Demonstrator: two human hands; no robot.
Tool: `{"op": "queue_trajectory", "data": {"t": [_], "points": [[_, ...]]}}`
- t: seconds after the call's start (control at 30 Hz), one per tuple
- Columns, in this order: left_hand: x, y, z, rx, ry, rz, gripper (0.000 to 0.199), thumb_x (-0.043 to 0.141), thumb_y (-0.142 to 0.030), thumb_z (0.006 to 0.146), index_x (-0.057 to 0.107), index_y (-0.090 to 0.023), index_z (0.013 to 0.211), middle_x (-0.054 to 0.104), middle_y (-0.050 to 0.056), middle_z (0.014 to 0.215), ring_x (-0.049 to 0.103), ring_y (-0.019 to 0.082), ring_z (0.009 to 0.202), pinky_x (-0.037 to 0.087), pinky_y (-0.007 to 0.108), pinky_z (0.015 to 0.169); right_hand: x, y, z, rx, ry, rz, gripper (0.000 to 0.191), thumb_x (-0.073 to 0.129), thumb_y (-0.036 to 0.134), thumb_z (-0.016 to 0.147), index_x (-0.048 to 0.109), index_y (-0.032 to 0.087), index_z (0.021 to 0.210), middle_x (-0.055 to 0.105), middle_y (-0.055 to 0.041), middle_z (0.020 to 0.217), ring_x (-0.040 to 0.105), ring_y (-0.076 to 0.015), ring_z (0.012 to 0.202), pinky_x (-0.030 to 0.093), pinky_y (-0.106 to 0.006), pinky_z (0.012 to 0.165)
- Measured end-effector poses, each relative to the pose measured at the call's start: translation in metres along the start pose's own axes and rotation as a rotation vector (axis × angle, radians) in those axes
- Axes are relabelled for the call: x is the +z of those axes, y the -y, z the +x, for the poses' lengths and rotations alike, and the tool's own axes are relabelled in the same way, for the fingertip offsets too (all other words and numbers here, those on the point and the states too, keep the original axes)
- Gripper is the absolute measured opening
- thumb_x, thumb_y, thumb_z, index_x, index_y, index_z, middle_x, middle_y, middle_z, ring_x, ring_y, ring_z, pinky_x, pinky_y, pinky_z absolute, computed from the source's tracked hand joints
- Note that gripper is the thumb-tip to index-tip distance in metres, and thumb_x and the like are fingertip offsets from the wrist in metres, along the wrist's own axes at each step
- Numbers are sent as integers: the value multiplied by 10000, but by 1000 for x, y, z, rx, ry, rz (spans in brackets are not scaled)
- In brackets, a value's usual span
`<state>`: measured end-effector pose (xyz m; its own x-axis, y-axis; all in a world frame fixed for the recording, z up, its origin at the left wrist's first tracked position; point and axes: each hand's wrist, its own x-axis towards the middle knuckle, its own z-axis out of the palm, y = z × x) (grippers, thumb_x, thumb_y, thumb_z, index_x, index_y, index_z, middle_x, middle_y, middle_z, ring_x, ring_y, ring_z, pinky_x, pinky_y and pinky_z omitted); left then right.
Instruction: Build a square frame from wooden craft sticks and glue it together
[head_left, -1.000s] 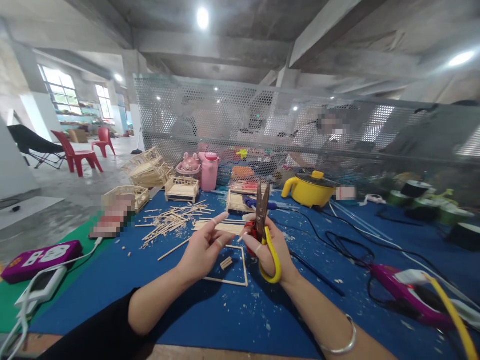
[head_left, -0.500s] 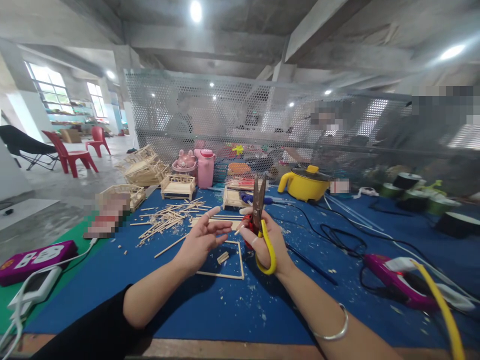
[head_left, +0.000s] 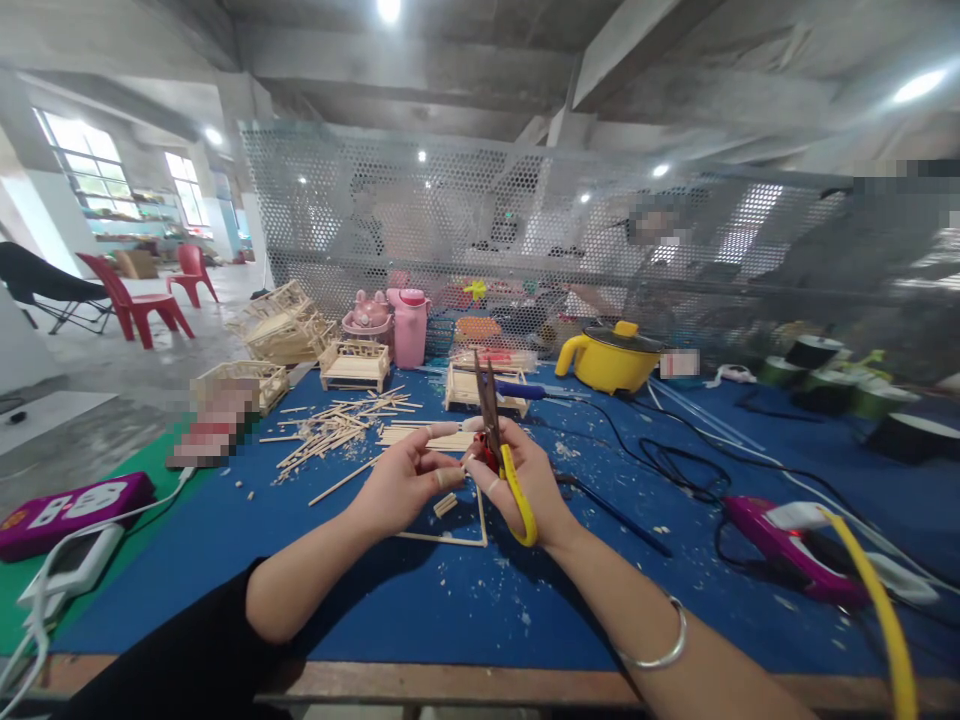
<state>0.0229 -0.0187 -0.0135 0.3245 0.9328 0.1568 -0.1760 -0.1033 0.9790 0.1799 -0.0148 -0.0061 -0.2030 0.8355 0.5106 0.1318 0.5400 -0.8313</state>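
Observation:
My right hand (head_left: 532,485) is closed around a pair of scissors (head_left: 489,410) with yellow handles, the blades pointing up and slightly apart. My left hand (head_left: 401,485) has its thumb and fingers drawn together, its tips meeting those of my right hand. Whatever small piece lies between the fingertips is too hidden to make out. White coverings show on some fingers. Below the hands, on the blue mat, lie a thin wooden stick frame (head_left: 483,520) and a few short stick pieces (head_left: 445,504). Behind the fingers is a row of laid-out sticks (head_left: 397,436).
Loose sticks (head_left: 337,435) are heaped left of centre. Small wooden bed-like models (head_left: 355,366) stand behind, near a pink bottle (head_left: 409,330) and a yellow pot (head_left: 611,360). A blue glue gun or soldering tool (head_left: 521,389), cables (head_left: 675,470) and a purple power strip (head_left: 787,550) lie around.
My left hand has moved right and its spread fingers have closed to meet my right hand's fingertips. The scissors have shifted left and tilted with my right hand.

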Motion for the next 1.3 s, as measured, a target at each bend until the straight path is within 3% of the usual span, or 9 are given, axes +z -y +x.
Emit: {"op": "queue_trajectory", "data": {"t": [0.17,0.37,0.53,0.63,0.73,0.83,0.97,1.13,1.3], "points": [[1,-1,-1,42,39,43,529,719,-291,685,507,-147,1148,644,3,715,580,101,641,424,224,615,1,1,-3,-13,50,-12,363,616,153,709,527,231,1052,570,25,759,558,-108,648,467,-239,638],[2,-6,-1,20,-111,-117,517,772,-302,616,587,-157,1077,586,-45,660,552,64,598,445,217,625,-3,13,3,21,-148,90,323,626,226,715,506,226,1015,571,14,775,558,-125,676,478,-264,652],[0,-6,-1,-47,-146,-195,342,772,-348,612,653,-165,875,649,-12,718,627,109,685,474,228,640,-2,13,4,97,-119,113,282,643,242,695,537,210,955,536,29,706,509,-105,579,443,-231,531],[0,-6,-1,72,-171,-169,253,767,-322,627,672,-160,797,706,31,836,639,151,833,485,285,792,5,15,2,194,-75,174,279,652,271,693,519,214,931,500,61,613,439,-81,451,386,-213,424],[1,-6,-2,117,-114,-114,186,751,-292,647,705,-165,774,667,67,1104,552,201,1107,387,344,996,11,16,0,252,-33,266,290,652,333,705,519,213,933,503,65,590,428,-78,414,371,-214,394],[2,-4,-3,106,-63,-42,203,741,-277,652,725,-178,829,512,71,1330,411,236,1265,321,379,1058,12,14,-1,285,-32,361,322,676,346,685,528,219,942,528,55,635,463,-80,448,400,-213,426],[2,-1,-4,161,-94,109,217,711,-293,687,730,-204,885,491,66,1349,401,253,1271,279,407,1082,10,12,0,313,-39,385,348,689,315,666,513,227,954,524,55,650,465,-75,450,409,-210,429],[0,1,-6,240,-142,201,598,760,-272,630,579,-249,1200,568,76,1257,485,252,1182,355,413,1011,2,13,3,184,-127,171,309,656,247,661,516,220,936,525,47,671,496,-91,516,435,-218,483],[-2,-2,-7,360,-191,464,282,669,-310,728,700,-255,1003,693,60,954,590,224,944,409,342,903,-3,10,0,-45,-46,-89,294,616,198,703,550,219,988,570,21,713,568,-126,627,474,-248,609]]}}
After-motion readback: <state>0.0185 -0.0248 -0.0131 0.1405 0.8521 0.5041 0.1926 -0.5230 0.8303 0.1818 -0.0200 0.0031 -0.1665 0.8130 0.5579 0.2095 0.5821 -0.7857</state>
